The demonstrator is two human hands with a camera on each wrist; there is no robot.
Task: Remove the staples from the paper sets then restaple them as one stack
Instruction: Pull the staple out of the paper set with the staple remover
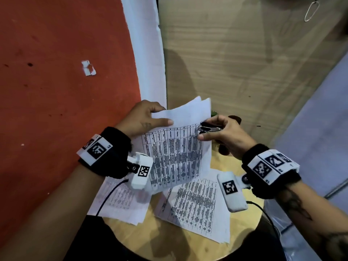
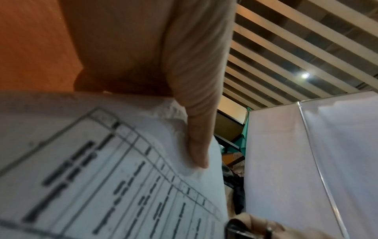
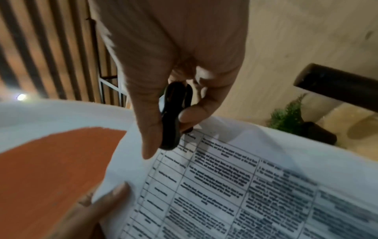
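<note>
**Staple removal at the top corner of the held set**

Staple work is the step in hand, judging by the pose. The left hand [image 1: 145, 119] holds up a white stapled set of printed table sheets [image 1: 177, 146] above the small round wooden table [image 1: 243, 234], thumb laid across the top sheet and fingers behind it. The right hand [image 1: 220, 131] is curled round a small black claw-type staple remover [image 3: 174, 116], thumb on one wing and a finger on the other, its nose set at the top corner of the sheets beside the printed grid. The staple itself cannot be made out in any view.

To do this well, the left thumb should probably sit nearer that corner, so the paper stays taut and does not buckle under the tool. The claws want to slide flat beneath the staple's crown before any squeeze, and the squeeze should be slow, lest the corner tear. Pulling straight away from the sheet, rather than twisting, ought to keep the holes small.

Two more white printed paper sets lie flat on the table, one lower left [image 1: 120, 204] and one under the right wrist [image 1: 194, 210], the near one overhanging the edge; whether their staples are out cannot be told. No stapler shows in these views.
</note>
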